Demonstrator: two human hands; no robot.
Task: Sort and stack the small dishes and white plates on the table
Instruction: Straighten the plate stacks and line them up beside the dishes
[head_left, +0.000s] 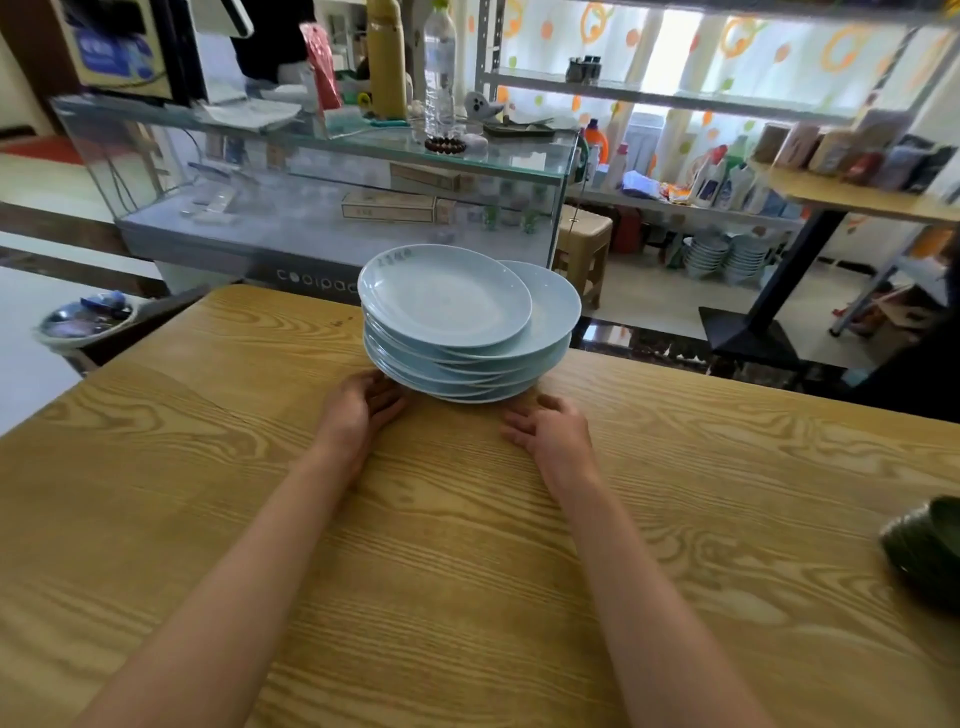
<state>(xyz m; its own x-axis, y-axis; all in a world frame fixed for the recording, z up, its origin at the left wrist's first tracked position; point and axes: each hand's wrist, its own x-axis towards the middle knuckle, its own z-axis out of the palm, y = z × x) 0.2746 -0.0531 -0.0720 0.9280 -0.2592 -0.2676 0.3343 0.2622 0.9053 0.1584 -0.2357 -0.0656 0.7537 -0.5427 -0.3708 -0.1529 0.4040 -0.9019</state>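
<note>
Head view: dark dish stack (930, 551) cut off right

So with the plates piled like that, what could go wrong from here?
The plate stack is uneven, its top plate shifted left of the ones beneath, so nudging it could slide plates off. It also sits near the table's far edge. The left hand touches its base; the right hand rests apart.

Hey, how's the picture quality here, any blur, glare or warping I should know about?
Head view: the plate stack and both hands look fairly sharp; the shelves behind are soft and backlit by bright curtained windows; wide-angle warping bends the table edges; the dark bowl is cut off at right.
</note>
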